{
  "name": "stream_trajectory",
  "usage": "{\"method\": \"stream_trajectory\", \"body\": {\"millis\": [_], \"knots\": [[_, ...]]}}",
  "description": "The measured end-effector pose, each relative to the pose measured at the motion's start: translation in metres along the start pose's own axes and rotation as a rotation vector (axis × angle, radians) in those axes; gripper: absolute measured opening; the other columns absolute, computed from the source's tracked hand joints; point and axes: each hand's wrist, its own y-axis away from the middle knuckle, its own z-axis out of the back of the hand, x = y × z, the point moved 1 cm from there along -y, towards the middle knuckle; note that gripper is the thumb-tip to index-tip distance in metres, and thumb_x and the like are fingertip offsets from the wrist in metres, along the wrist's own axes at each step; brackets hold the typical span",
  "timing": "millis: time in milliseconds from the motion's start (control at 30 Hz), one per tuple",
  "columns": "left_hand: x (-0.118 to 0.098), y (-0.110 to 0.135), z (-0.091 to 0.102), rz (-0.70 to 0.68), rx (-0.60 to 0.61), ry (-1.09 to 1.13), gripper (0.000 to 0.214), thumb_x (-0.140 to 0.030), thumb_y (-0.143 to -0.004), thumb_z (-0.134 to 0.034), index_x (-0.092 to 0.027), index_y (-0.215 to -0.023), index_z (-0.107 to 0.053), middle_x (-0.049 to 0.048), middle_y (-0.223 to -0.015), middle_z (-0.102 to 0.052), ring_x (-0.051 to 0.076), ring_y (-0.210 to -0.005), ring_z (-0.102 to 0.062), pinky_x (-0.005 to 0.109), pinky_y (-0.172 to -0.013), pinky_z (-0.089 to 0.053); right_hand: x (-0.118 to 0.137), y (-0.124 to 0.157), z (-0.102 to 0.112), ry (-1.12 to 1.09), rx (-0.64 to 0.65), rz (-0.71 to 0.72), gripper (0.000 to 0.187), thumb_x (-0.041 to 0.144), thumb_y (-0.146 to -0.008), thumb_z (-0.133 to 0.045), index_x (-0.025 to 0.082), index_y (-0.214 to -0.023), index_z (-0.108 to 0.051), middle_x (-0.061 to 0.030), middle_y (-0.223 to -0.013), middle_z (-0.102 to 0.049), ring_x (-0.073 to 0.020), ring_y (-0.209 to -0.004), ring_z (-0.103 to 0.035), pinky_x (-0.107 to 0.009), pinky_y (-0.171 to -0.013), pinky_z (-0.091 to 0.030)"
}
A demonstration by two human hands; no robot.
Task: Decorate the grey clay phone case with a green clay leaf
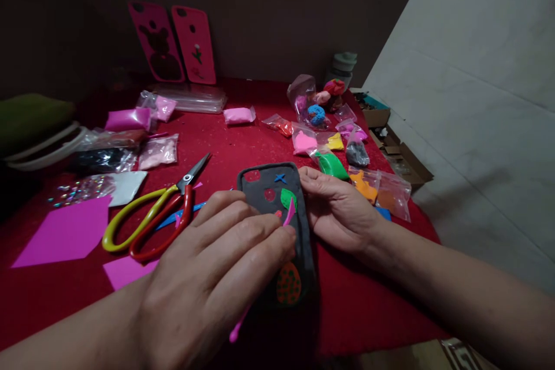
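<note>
My left hand (221, 260) is closed around a pink clay modelling tool (290, 211). The tool's flat tip lies against the green leaf (287, 199) on a dark grey phone case (255, 188), and its ball end sticks out below my palm. An orange oval with green dots (288, 283) and a small blue shape (281, 177) also decorate the case. A red bit shows beside the tool tip, partly hidden by my fingers. My right hand (340, 208) grips the case's right edge near the top, thumb along the side.
Left of the case lie red-and-yellow scissors (151, 217) over a blue tool, beside pink sheets (65, 231). Bagged clay, including a green packet (332, 165), is spread on the right. Two pink phone cases (195, 40) stand behind. Cardboard boxes (403, 156) sit beyond the right edge.
</note>
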Motion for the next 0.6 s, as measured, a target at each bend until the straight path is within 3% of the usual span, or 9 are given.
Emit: {"method": "stream_trajectory", "body": {"millis": [367, 500, 600], "knots": [[0.0008, -0.0020, 0.0004, -0.025, -0.057, -0.019, 0.032, -0.008, -0.099, -0.040, -0.007, -0.124, -0.060, 0.0089, -0.113, -0.075, 0.019, -0.108, -0.065, 0.036, -0.109, -0.042, -0.0003, -0.0012, -0.0004, -0.017, -0.007, 0.000, 0.014, 0.015, -0.072, -0.083, 0.014, -0.074, -0.069, 0.0022, -0.071, -0.066, -0.0087, -0.066, -0.061, -0.021, -0.070, -0.053], [0.0029, -0.0027, 0.0001, -0.054, 0.008, -0.018, 0.033, -0.007, -0.098, -0.041, -0.007, -0.126, -0.059, 0.0099, -0.118, -0.074, 0.020, -0.112, -0.063, 0.038, -0.112, -0.039, -0.0007, -0.0014, 0.0004, -0.020, -0.021, 0.001, 0.012, 0.014, -0.074, -0.081, 0.015, -0.074, -0.069, 0.0026, -0.071, -0.066, -0.0088, -0.066, -0.060, -0.021, -0.070, -0.053], [0.0049, -0.0024, -0.0004, -0.030, -0.025, -0.001, 0.031, -0.008, -0.098, -0.042, -0.007, -0.124, -0.061, 0.0102, -0.116, -0.074, 0.021, -0.109, -0.064, 0.040, -0.111, -0.040, -0.0008, -0.0005, 0.0002, -0.013, -0.033, 0.003, 0.011, 0.014, -0.075, -0.080, 0.015, -0.076, -0.069, 0.0024, -0.073, -0.066, -0.0093, -0.067, -0.060, -0.023, -0.071, -0.053]]}}
